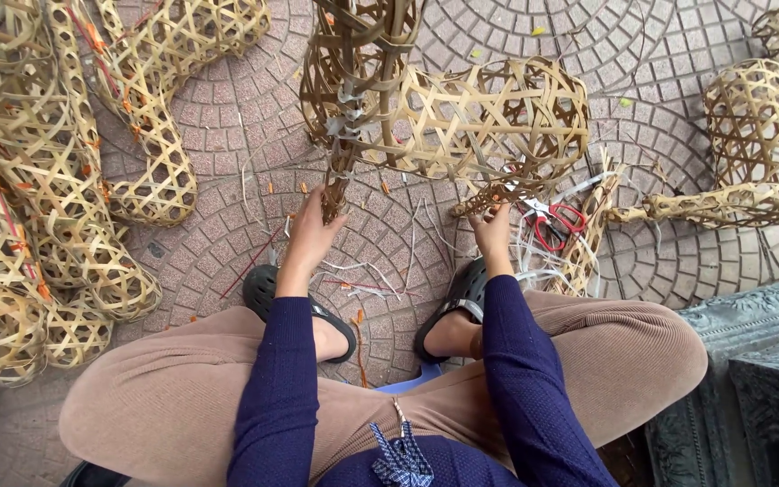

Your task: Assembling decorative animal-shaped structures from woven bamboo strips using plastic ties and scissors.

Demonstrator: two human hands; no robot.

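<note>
Downward from a head-worn camera, a seated person in a dark blue long-sleeved top and tan trousers works over a paved floor (227, 117) of small reddish bricks laid in fan patterns. At the centre lies the landmark, a large open-weave bamboo basket frame (489, 117), pale yellow, with a narrow woven neck (340, 171) hanging from its left end. The left hand (311, 236) is clenched around the lower tip of that neck, just below and left of the frame. The right hand (494, 230) reaches up to the frame's lower right edge, its fingers pinching loose bamboo strips (480, 200) there. Just right of the frame's lower edge, red-handled scissors (554, 221) lie on the bricks among pale plastic ties (534, 257). Below the frame, both feet sit in dark clogs (462, 289), with thin scraps scattered between them. Far left of the frame, a heap of similar woven bamboo pieces (38, 207) is stacked together. Well to the right of the frame lies another woven piece (750, 144) with a long neck. At the lower right, away from the frame, stands a dark carved stone block (759, 379)
</note>
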